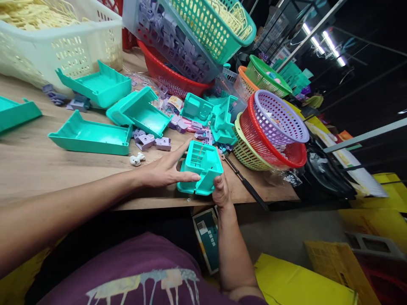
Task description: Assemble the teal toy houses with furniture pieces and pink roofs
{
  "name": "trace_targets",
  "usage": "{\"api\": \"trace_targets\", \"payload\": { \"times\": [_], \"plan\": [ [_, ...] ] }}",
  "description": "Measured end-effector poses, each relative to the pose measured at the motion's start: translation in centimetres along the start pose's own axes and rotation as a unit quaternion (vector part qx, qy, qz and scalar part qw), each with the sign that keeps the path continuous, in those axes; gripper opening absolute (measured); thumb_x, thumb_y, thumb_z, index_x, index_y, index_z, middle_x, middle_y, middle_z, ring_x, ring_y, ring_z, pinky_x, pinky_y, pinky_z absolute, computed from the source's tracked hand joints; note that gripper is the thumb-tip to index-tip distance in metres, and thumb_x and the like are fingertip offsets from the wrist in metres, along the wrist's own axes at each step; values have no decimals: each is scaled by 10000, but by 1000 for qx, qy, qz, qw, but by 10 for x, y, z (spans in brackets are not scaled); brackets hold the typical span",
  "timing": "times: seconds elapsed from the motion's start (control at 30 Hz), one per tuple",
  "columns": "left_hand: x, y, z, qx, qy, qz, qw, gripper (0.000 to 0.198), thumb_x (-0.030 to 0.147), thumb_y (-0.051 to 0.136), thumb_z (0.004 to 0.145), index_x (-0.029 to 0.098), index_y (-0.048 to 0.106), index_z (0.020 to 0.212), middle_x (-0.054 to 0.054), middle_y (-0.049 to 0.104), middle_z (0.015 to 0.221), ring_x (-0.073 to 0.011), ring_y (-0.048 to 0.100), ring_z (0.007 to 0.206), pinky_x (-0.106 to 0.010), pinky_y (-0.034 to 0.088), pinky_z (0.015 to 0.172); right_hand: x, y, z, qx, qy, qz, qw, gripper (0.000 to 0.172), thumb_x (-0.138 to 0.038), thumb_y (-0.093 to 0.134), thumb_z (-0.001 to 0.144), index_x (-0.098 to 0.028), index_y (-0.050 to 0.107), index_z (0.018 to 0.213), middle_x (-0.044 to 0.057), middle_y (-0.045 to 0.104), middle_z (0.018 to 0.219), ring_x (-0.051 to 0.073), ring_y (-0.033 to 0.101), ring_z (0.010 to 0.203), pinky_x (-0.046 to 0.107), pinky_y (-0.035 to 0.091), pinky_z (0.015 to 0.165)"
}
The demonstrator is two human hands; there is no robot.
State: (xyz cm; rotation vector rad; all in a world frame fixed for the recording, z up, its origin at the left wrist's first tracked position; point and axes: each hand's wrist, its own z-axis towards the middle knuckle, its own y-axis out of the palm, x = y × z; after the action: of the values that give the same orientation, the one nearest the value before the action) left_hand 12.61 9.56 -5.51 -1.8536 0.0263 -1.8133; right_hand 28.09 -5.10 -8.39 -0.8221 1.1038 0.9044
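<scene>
Between my two hands, at the table's front edge, is a turquoise plastic box-like part with an open, divided top. My left hand holds its left side, the thumb laid across the near face. On the other side, my right hand grips the right face, its farther fingers partly hidden by the part. Small purple plastic pieces and a small white figure lie left of it. Behind are turquoise trough-shaped shells and more turquoise box parts.
A black-handled tool lies right of my hands. Stacked baskets, a purple one on top, stand at the table's right edge. A white basket of cream pieces and a tilted grey crate stand behind. Yellow cardboard is on the floor.
</scene>
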Motion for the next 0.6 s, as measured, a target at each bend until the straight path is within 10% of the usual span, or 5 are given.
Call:
{"api": "trace_targets", "payload": {
  "times": [0.6],
  "plan": [
    [-1,7,1,35,15,-83,996,1134,656,697,721,198,98,1568,-133,277,1601,-321,365,1416,-467,320,1165,9,-1,-2,11,56,-48,997,982,-876,374,767,-233,315,1507,88,539,1414,306,451,1366,444,433,1095]
  ]
}}
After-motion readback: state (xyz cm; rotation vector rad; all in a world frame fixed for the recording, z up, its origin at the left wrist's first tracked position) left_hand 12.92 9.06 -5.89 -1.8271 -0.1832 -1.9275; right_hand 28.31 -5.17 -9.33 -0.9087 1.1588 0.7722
